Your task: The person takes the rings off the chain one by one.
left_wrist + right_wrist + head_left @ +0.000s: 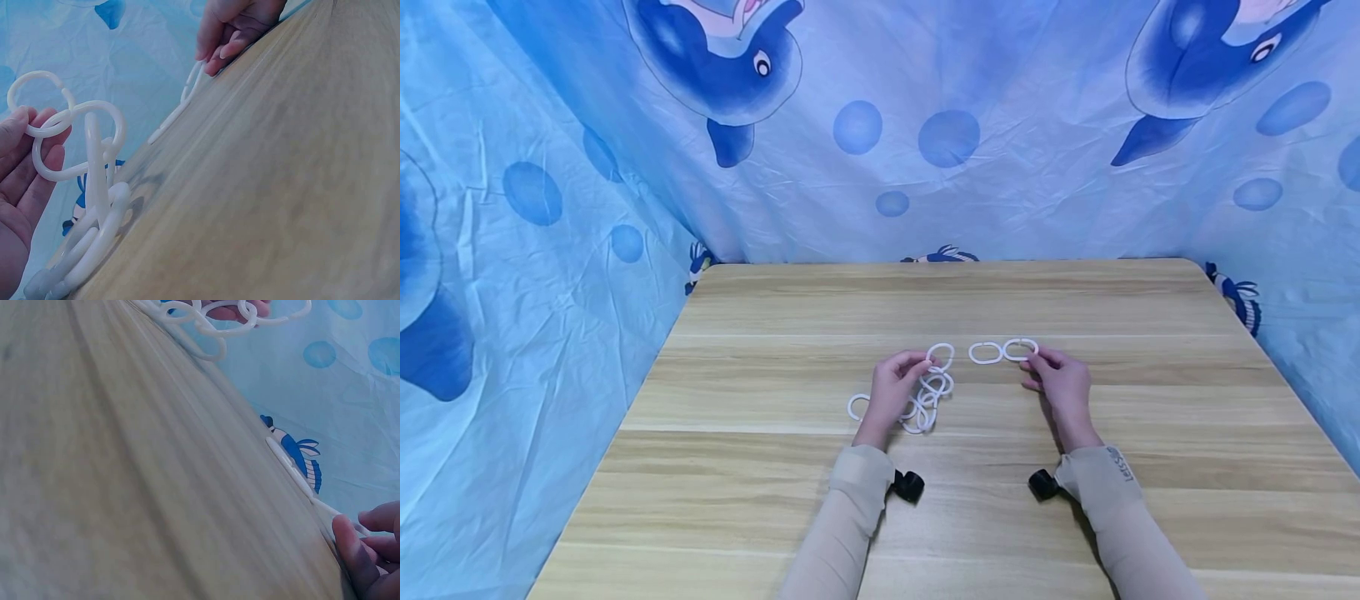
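My left hand (pixel 892 392) pinches the end link (pixel 37 74) of a chain of white plastic links between thumb and fingers, lifting it off the table. Below that link the rest of the chain (pixel 928 398) hangs down and bunches up beside the hand, one link poking out to its left. To the right, two more white oval links lie end to end on the table, a left link (pixel 986 362) and a right link (pixel 1019 340). My right hand (pixel 1066 387) pinches the outer end of the right one. Whether these two are hooked together, I cannot tell.
Both hands work over a wood-grain table (pixel 760 483). Blue cloth (pixel 820 217) with whale pictures hangs behind it and at its sides. A small black device (pixel 910 487) sits at the left wrist, and another black device (pixel 1042 485) at the right.
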`<state>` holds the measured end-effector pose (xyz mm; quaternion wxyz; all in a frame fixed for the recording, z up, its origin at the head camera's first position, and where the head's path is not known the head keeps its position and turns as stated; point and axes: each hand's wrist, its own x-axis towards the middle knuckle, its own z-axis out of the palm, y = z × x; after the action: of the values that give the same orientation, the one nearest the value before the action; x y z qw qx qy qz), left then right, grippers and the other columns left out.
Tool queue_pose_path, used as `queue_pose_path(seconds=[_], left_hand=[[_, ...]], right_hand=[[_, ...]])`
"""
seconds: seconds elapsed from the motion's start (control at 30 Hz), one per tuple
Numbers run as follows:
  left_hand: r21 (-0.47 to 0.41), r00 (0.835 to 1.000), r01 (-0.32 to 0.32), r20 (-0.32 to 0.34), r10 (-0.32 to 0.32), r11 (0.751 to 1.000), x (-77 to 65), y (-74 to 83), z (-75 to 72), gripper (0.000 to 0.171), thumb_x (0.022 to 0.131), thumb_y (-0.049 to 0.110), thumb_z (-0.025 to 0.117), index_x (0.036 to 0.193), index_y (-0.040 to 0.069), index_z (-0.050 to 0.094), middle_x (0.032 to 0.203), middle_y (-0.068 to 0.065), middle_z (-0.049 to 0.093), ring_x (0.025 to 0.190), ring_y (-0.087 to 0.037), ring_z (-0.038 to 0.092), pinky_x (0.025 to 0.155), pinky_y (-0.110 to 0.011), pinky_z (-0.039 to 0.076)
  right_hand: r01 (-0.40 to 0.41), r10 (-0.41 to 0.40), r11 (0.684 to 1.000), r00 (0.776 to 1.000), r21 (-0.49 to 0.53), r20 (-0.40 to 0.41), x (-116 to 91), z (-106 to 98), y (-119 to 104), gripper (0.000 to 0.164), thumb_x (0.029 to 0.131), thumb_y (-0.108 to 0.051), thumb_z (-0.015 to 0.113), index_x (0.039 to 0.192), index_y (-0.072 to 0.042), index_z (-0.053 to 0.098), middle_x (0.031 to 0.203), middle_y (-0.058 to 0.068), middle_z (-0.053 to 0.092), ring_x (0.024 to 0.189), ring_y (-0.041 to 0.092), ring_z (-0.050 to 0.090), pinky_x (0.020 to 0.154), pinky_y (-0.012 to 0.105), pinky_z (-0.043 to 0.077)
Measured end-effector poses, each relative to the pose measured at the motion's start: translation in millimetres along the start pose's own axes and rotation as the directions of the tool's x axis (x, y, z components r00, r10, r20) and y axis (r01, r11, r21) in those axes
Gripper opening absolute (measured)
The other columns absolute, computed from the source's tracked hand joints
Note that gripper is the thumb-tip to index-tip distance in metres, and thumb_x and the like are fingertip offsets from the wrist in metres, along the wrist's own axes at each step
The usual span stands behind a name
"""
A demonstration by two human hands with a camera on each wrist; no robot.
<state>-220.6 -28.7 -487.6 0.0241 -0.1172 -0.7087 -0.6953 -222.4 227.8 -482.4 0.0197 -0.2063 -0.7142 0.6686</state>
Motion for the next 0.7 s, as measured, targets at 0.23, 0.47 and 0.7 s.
queue_pose_path(seconds=[0.23, 0.47, 0.7], left_hand=[[0.013, 1.0, 0.029, -0.01, -0.028, 1.0, 0.1, 1.4, 0.6, 0.02, 0.091, 0.004, 0.064, 0.106, -0.009, 0.066, 0.104, -0.029, 0.069, 0.092, -0.03, 0.071, 0.088, -0.04, 0.058], [0.004, 0.998, 0.062, -0.01, -0.062, 0.998, 1.5, 1.2, 0.9, 0.022, 0.091, 0.007, 0.065, 0.106, -0.007, 0.067, 0.105, -0.027, 0.07, 0.095, -0.034, 0.069, 0.09, -0.044, 0.056], [0.0, 0.996, 0.083, 0.017, -0.083, 0.997, -1.4, 15.1, -0.8, 0.021, 0.092, 0.002, 0.062, 0.108, -0.012, 0.064, 0.107, -0.03, 0.068, 0.098, -0.037, 0.068, 0.094, -0.047, 0.054]], right_hand=[[0.016, -0.016, 0.999, 1.0, -0.028, 0.0, 0.4, 0.5, 0.6, 0.04, 0.094, -0.006, 0.061, 0.131, 0.006, 0.054, 0.078, -0.013, 0.065, 0.069, -0.004, 0.066, 0.066, 0.018, 0.059], [0.034, -0.035, 0.998, 0.999, -0.05, -0.014, -1.2, 0.5, -0.6, 0.04, 0.093, -0.003, 0.061, 0.132, 0.006, 0.053, 0.075, -0.016, 0.062, 0.068, -0.005, 0.064, 0.064, 0.017, 0.059], [0.024, -0.026, 0.997, 0.999, -0.07, -0.033, -0.8, 0.5, -1.2, 0.041, 0.093, -0.003, 0.061, 0.132, 0.005, 0.053, 0.088, -0.004, 0.067, 0.069, -0.005, 0.063, 0.064, 0.017, 0.059]])
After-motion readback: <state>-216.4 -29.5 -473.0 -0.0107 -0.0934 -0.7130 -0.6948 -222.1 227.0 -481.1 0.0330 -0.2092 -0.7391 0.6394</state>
